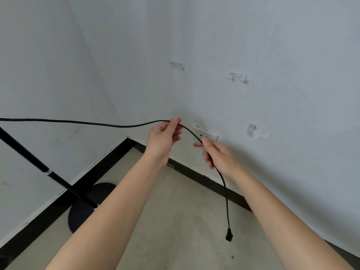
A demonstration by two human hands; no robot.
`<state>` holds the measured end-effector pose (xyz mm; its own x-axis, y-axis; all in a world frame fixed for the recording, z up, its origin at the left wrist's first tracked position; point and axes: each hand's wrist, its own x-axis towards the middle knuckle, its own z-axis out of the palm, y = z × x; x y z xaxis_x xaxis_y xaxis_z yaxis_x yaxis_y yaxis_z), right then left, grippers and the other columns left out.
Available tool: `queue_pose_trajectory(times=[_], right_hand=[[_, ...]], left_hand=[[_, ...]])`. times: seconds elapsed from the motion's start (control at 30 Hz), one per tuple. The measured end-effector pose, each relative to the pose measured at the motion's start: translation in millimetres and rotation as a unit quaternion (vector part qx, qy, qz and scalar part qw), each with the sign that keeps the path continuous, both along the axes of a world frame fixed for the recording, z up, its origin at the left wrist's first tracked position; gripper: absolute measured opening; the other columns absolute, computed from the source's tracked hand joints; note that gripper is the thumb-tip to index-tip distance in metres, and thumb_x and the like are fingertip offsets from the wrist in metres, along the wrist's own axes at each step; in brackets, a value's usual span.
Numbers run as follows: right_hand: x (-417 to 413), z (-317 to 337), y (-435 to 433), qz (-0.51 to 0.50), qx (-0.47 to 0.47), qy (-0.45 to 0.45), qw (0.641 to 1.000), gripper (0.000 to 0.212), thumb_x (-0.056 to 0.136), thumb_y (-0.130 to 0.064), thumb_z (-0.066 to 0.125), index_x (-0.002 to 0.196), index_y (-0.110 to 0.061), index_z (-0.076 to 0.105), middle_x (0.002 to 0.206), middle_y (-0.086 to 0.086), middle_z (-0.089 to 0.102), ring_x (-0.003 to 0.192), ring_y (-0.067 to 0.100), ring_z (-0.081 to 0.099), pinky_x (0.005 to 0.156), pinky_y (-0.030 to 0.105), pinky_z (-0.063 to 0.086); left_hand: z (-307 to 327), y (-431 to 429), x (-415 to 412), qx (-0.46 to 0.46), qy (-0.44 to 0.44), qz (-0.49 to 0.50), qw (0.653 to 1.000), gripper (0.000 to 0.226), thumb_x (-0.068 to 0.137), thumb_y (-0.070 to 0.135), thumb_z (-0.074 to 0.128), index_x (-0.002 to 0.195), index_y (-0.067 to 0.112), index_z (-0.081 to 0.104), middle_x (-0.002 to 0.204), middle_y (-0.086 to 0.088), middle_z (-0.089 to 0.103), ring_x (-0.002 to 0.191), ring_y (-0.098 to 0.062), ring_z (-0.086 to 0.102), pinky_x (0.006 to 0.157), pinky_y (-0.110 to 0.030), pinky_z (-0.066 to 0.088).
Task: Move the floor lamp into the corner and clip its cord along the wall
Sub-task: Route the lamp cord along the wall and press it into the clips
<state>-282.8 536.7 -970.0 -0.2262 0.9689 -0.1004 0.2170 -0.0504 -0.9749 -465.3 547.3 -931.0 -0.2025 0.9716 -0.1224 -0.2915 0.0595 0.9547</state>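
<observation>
The black floor lamp stands at the lower left by the left wall, its round base (85, 207) on the floor and its pole (35, 160) slanting up out of view. Its black cord (81, 122) runs in from the left edge to my left hand (163, 141), which pinches it between thumb and fingers. From there the cord arcs down through my right hand (218, 154), which also grips it. The plug (229, 235) dangles below. Three clear clips are stuck on the right wall: one (176, 65), another (237, 76) and a lower one (251, 129).
A white wall socket (211, 134) sits just behind my hands, low on the right wall. Black skirting (196, 174) runs along both walls and meets in the corner (127, 138). The floor is bare concrete.
</observation>
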Motion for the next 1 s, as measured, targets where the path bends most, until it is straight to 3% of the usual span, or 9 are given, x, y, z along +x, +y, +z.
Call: queue_pose_trajectory(times=[0.17, 0.27, 0.3, 0.37, 0.47, 0.63, 0.77, 1.0], right_hand=[[0, 21, 0, -0.039, 0.089, -0.069, 0.993, 0.030, 0.101, -0.041, 0.053, 0.082, -0.026, 0.071, 0.041, -0.013, 0.033, 0.038, 0.005, 0.029, 0.044, 0.020, 0.029], [-4, 44, 4, -0.037, 0.112, -0.095, 0.988, 0.028, 0.100, -0.041, 0.055, 0.095, -0.024, 0.076, 0.056, 0.000, 0.057, 0.047, 0.019, 0.046, 0.056, 0.034, 0.043], [-6, 51, 7, -0.038, 0.124, -0.113, 0.985, 0.027, 0.099, -0.042, 0.056, 0.100, -0.023, 0.076, 0.062, 0.001, 0.061, 0.051, 0.016, 0.049, 0.059, 0.031, 0.044], [-10, 65, 14, -0.057, 0.157, -0.137, 0.976, 0.023, 0.097, -0.040, 0.060, 0.101, -0.024, 0.076, 0.055, -0.014, 0.058, 0.045, 0.002, 0.048, 0.052, 0.012, 0.040], [-16, 89, 24, -0.106, 0.210, -0.167, 0.957, 0.018, 0.094, -0.035, 0.064, 0.091, -0.024, 0.078, 0.046, -0.026, 0.058, 0.047, -0.006, 0.054, 0.050, 0.005, 0.038], [-28, 127, 34, -0.150, 0.278, -0.227, 0.921, 0.020, 0.092, -0.035, 0.065, 0.092, -0.022, 0.081, 0.079, -0.008, 0.077, 0.074, 0.010, 0.067, 0.070, 0.024, 0.050], [-38, 154, 46, -0.164, 0.337, -0.256, 0.891, 0.020, 0.091, -0.036, 0.064, 0.088, -0.024, 0.079, 0.065, -0.013, 0.068, 0.064, 0.006, 0.064, 0.060, 0.020, 0.048], [-51, 191, 63, -0.157, 0.392, -0.330, 0.844, 0.026, 0.094, -0.036, 0.059, 0.092, -0.021, 0.080, 0.076, -0.003, 0.076, 0.073, 0.020, 0.070, 0.069, 0.037, 0.058]], left_hand=[[-6, -3, 0, -0.026, -0.014, 0.003, 1.000, 0.018, 0.094, 0.025, 0.069, 0.097, 0.008, 0.074, 0.080, 0.001, 0.071, 0.068, -0.006, 0.064, 0.067, -0.021, 0.054], [8, 3, -7, -0.034, -0.055, 0.011, 0.998, 0.018, 0.091, 0.022, 0.072, 0.097, 0.005, 0.073, 0.076, 0.000, 0.073, 0.064, -0.006, 0.065, 0.064, -0.020, 0.056], [14, 7, -9, -0.034, -0.073, 0.014, 0.997, 0.017, 0.091, 0.021, 0.072, 0.096, 0.004, 0.072, 0.075, 0.000, 0.073, 0.063, -0.006, 0.065, 0.063, -0.020, 0.056], [25, 16, -10, -0.033, -0.097, 0.014, 0.995, 0.015, 0.091, 0.021, 0.072, 0.094, 0.005, 0.071, 0.075, -0.001, 0.072, 0.061, -0.006, 0.063, 0.061, -0.020, 0.056], [37, 28, -12, -0.039, -0.119, -0.006, 0.992, 0.015, 0.093, 0.022, 0.069, 0.091, 0.007, 0.070, 0.075, -0.001, 0.070, 0.060, -0.006, 0.062, 0.060, -0.020, 0.056], [55, 44, -15, -0.037, -0.214, -0.059, 0.974, 0.020, 0.102, 0.020, 0.056, 0.092, 0.006, 0.068, 0.077, -0.004, 0.068, 0.062, -0.009, 0.061, 0.059, -0.019, 0.056], [71, 59, -13, -0.036, -0.236, -0.053, 0.970, 0.020, 0.099, 0.021, 0.061, 0.087, 0.006, 0.066, 0.074, -0.004, 0.068, 0.058, -0.009, 0.061, 0.056, -0.019, 0.056], [102, 85, -11, -0.037, -0.299, -0.021, 0.953, 0.013, 0.093, 0.017, 0.069, 0.083, 0.008, 0.068, 0.062, 0.000, 0.067, 0.049, -0.006, 0.064, 0.050, -0.017, 0.055]])
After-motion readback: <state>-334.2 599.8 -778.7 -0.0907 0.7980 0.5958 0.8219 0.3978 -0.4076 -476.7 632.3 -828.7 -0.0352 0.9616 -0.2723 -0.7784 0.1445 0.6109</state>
